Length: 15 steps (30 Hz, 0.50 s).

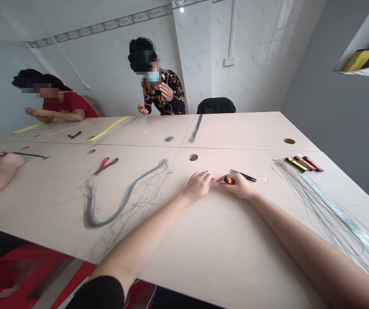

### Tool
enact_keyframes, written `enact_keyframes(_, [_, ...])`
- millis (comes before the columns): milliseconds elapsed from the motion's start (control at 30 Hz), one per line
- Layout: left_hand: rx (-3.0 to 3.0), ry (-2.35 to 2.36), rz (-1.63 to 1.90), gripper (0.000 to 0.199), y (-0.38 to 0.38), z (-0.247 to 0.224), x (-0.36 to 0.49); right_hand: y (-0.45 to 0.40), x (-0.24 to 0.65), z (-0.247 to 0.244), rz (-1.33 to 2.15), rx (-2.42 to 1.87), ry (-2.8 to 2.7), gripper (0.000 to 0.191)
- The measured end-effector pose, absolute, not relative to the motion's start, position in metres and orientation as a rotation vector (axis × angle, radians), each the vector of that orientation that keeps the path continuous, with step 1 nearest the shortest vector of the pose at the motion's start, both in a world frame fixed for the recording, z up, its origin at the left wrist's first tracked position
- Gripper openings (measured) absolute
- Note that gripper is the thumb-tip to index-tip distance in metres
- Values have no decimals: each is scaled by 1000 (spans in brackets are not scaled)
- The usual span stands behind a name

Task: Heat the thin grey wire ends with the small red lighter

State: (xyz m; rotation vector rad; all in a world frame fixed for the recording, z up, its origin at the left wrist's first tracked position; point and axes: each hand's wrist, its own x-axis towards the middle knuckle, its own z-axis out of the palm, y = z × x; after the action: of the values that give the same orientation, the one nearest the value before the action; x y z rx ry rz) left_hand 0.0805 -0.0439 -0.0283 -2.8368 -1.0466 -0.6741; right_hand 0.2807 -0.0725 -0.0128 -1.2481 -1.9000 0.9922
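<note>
Pinching a small red-and-black cylinder [228, 180] at the fingertips of the right hand [238, 186], with its long axis running roughly sideways and one end pointing toward the left hand [199, 185]. Curling the left hand's fingers [207, 177] loosely around nothing, just beside the cylinder, above the desk [223, 240]; right hand nearer. Showing a pair of tweezers [244, 175] lying just past the right fingertips, with a small pink-and-white label [262, 179] slightly farther on. Showing a looped bundle of thin wires [123, 204] well left of the fingers. Hiding part of the cylinder behind the fingertips, leaving its exact kind and the firmness of the pinch impossible to tell.
</note>
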Motion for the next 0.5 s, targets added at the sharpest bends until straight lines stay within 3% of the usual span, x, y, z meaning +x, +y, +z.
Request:
enact_keyframes(333, [-2907,-1055,-631,13,-48,-26,84,-72,282,-18,897,-1242,-1987,19])
enact_keyframes(500, [-2977,-1103,-870,15,-49,-26,85,-73,282,-19,879,-1229,-1993,18])
